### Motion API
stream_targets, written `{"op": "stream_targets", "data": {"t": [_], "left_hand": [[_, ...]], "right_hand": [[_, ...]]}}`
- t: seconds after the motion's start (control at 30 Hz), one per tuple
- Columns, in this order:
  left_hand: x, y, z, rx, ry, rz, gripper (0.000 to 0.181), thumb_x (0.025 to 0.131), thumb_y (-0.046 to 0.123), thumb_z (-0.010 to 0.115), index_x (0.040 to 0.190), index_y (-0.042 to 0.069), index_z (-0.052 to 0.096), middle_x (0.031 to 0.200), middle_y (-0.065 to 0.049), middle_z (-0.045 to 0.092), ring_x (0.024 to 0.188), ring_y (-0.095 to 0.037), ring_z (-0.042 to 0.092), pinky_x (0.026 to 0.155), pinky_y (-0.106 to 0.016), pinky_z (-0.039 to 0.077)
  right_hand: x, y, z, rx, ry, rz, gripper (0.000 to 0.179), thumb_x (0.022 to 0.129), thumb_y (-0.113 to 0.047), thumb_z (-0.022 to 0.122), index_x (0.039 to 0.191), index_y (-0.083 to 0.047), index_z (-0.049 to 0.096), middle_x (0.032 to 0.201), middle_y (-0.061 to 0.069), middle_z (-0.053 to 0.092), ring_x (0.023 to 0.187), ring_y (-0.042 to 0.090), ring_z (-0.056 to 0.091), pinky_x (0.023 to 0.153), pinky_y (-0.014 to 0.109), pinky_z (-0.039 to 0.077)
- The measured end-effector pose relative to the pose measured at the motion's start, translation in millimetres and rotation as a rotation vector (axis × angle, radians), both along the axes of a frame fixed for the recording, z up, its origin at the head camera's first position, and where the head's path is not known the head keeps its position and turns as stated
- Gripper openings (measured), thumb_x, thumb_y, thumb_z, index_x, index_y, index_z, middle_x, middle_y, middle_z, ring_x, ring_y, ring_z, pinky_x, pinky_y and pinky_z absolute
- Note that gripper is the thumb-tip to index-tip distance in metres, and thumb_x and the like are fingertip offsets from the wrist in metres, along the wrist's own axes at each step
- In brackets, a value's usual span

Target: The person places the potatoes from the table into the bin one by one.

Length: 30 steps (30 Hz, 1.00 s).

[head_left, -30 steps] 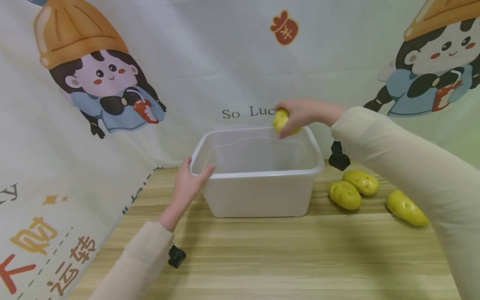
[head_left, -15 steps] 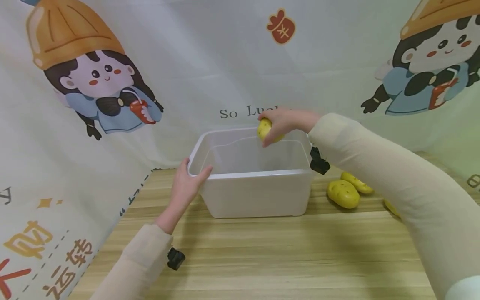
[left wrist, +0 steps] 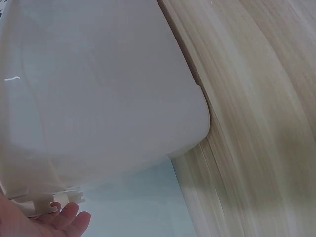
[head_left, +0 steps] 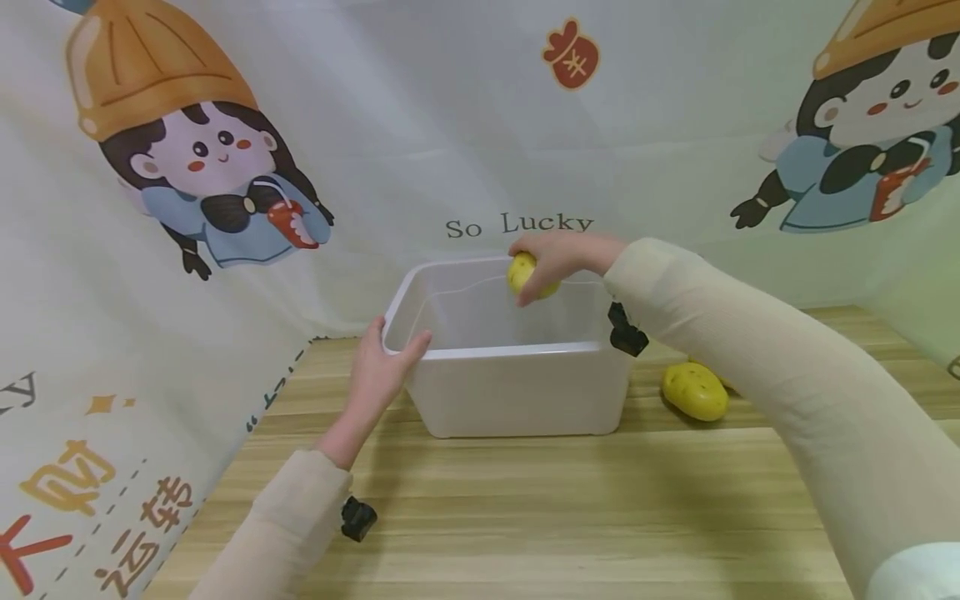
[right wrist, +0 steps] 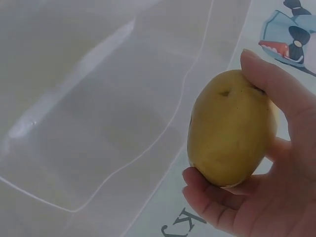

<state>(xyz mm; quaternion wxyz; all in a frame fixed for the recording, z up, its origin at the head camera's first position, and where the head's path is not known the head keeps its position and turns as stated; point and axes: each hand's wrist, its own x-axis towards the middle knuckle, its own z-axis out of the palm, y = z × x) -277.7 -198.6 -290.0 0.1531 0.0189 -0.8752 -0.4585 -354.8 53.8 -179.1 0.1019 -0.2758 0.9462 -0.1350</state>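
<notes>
A yellow potato [right wrist: 229, 128] is gripped between the thumb and fingers of my right hand [head_left: 558, 257]. That hand is over the opening of a white plastic bin [head_left: 517, 392], toward its back right. My left hand [head_left: 375, 371] grips the bin's front left corner, thumb on the near side of the rim. In the left wrist view, curled fingertips [left wrist: 79, 222] show under the rim at the lower left. The right wrist view looks into the bin's smooth pale inside [right wrist: 113, 108]. Another potato [head_left: 695, 392] lies on the table right of the bin, with part of one more behind it.
The bin stands on a wood-grain table [head_left: 525, 508]. A printed cloth [head_left: 390, 125] with cartoon figures hangs close behind and at the left. My right sleeve [head_left: 750, 350] crosses over the table's right side and hides part of it. Small black devices hang at both wrists.
My right hand has carried the potato left and lower, from the bin's back right rim to over its opening. My sleeve now covers more of the potatoes at the right. My left hand stays put.
</notes>
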Motion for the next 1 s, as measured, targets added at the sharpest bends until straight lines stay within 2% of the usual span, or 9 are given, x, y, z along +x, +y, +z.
{"op": "stream_targets", "data": {"t": [0.3,0.5,1.0], "left_hand": [[-0.3,0.3,0.5,0.001,-0.006,0.006,0.081,0.083,0.039,0.062,0.141,-0.003,0.024,0.132,-0.024,0.041,0.114,-0.036,0.045,0.094,-0.048,0.042],[0.0,0.5,1.3,0.002,0.007,0.003,0.079,0.083,0.038,0.063,0.14,-0.003,0.026,0.13,-0.023,0.043,0.112,-0.035,0.047,0.093,-0.047,0.043],[0.7,0.9,0.0,-0.019,0.003,0.014,0.082,0.083,0.041,0.062,0.141,-0.002,0.024,0.131,-0.024,0.041,0.113,-0.036,0.045,0.093,-0.048,0.042]], "right_hand": [[0.0,-6,-7.8,0.075,-0.031,-0.028,0.078,0.077,-0.039,0.067,0.142,-0.017,0.03,0.128,0.008,0.046,0.106,0.025,0.043,0.089,0.041,0.04],[-0.5,-9,-9.9,0.107,-0.069,-0.012,0.078,0.078,-0.039,0.066,0.143,-0.018,0.029,0.131,0.008,0.043,0.108,0.024,0.045,0.088,0.043,0.044],[-1.6,-18,-14.0,0.136,-0.118,-0.009,0.08,0.078,-0.04,0.065,0.145,-0.022,0.026,0.139,0.008,0.037,0.114,0.025,0.042,0.095,0.048,0.04]]}}
